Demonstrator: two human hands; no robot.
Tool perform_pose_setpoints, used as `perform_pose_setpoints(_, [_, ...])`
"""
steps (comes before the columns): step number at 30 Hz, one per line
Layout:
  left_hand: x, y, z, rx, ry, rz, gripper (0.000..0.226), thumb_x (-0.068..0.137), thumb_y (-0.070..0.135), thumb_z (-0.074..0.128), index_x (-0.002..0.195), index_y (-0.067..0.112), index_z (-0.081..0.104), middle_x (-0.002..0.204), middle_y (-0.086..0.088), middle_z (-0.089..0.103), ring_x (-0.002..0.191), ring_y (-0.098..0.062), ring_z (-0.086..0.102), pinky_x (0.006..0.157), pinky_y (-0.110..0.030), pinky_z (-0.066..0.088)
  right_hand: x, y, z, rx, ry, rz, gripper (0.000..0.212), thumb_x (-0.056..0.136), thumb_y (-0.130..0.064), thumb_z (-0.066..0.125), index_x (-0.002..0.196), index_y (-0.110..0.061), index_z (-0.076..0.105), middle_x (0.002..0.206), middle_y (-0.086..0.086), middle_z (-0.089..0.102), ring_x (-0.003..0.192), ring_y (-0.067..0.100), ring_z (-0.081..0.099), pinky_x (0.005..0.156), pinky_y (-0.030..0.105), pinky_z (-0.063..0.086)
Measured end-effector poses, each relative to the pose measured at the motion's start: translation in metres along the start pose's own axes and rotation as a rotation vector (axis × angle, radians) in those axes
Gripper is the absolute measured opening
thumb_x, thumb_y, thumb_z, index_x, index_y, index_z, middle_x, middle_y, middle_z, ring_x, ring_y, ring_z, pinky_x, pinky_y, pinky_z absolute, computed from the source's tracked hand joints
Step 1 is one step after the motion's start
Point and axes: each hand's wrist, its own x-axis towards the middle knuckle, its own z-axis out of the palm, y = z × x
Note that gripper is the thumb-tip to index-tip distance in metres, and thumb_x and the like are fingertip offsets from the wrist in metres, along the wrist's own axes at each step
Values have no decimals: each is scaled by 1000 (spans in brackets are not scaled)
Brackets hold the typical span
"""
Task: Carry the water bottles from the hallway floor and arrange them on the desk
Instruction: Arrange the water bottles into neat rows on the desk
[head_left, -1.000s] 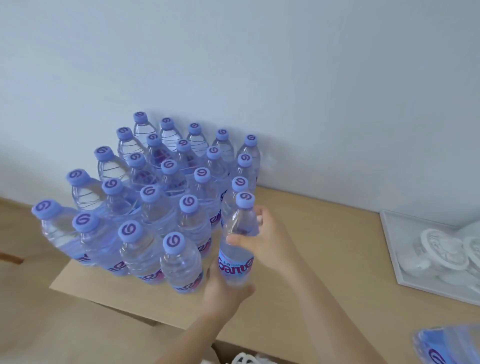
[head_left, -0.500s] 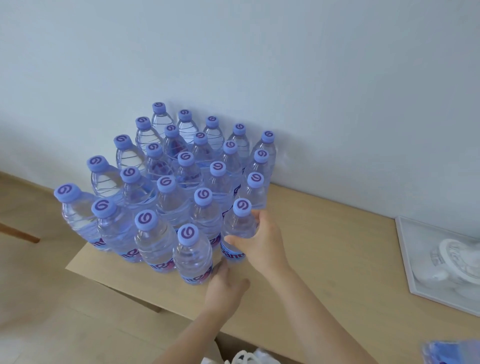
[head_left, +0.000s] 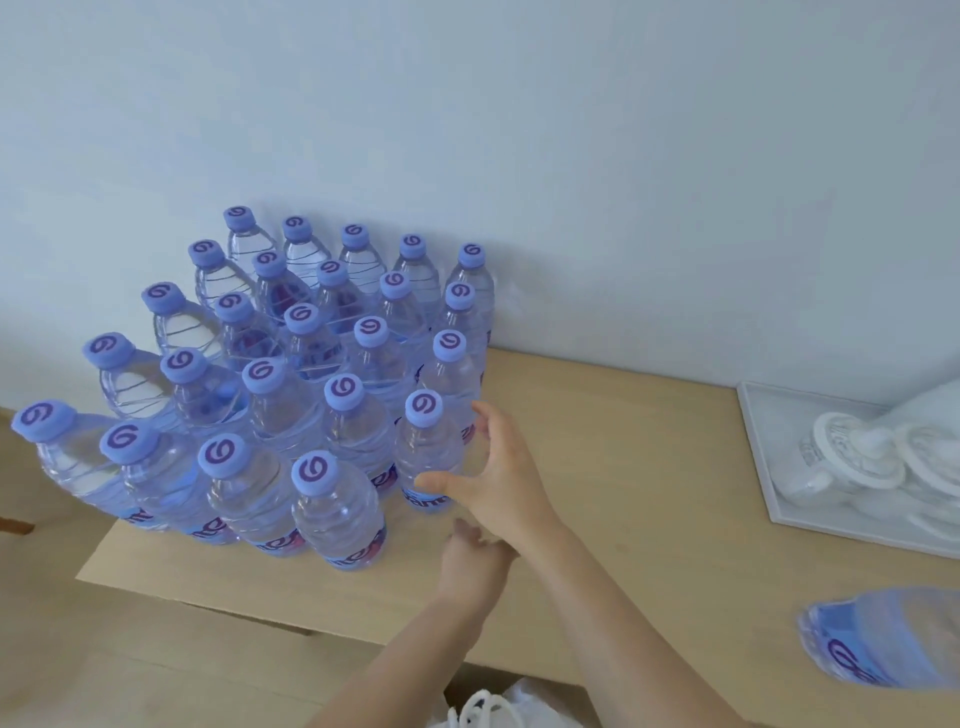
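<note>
On desk (head_left: 649, 467), front-right bottle (head_left: 428, 457) just left of right hand (head_left: 501, 488), fingers spread wide.

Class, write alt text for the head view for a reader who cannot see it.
Both open hands, right hand and left hand, hover beside the nearest bottle in a block of purple-capped water bottles on a wooden desk against a wall.

We are letting go of the front-right bottle (head_left: 427, 452), our right hand (head_left: 501, 486) opening toward 3 o'clock, our left hand (head_left: 475, 558) lowering.
</note>
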Motion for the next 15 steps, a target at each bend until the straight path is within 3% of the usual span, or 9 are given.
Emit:
perform_pose_setpoints(3, [-7,5,27,86,-155,111,45,75,16,59,119,10,53,113,-6,62,92,-8,59,65,-16,46,-14,17,-26,24,94,61,87,62,-59,75,134,-25,40,126,-16,44,121,2,42,99,21,35])
perform_pose_setpoints(5, [-7,7,45,158,-259,116,41,81,10,60,122,7,53,117,-7,60,102,-14,58,80,-24,50,-30,30,-51,23,225,91,68,70,-50,76,125,-20,49,118,-11,52,114,5,48,96,22,38])
perform_pose_setpoints(8, [-12,10,82,316,-409,139,56,80,17,64,132,5,45,127,-8,55,114,-23,54,96,-40,47,-64,46,-93,5,463,123,46,75,-40,75,112,-20,57,106,-13,56,102,1,52,91,19,41])
perform_pose_setpoints(13, [-36,16,155,491,-640,275,68,76,10,72,137,6,42,130,-9,54,118,-24,53,97,-41,46,-132,64,-153,-24,854,159,23,79,-28,73,96,-31,57,93,-23,57,93,-11,52,80,10,39])
perform_pose_setpoints(15, [-45,15,179,559,-720,335,68,77,12,73,137,6,42,132,-7,52,118,-21,52,99,-35,44,-157,68,-170,-117,1044,157,20,78,-22,74,95,-21,62,90,-16,57,87,0,53,76,10,38])
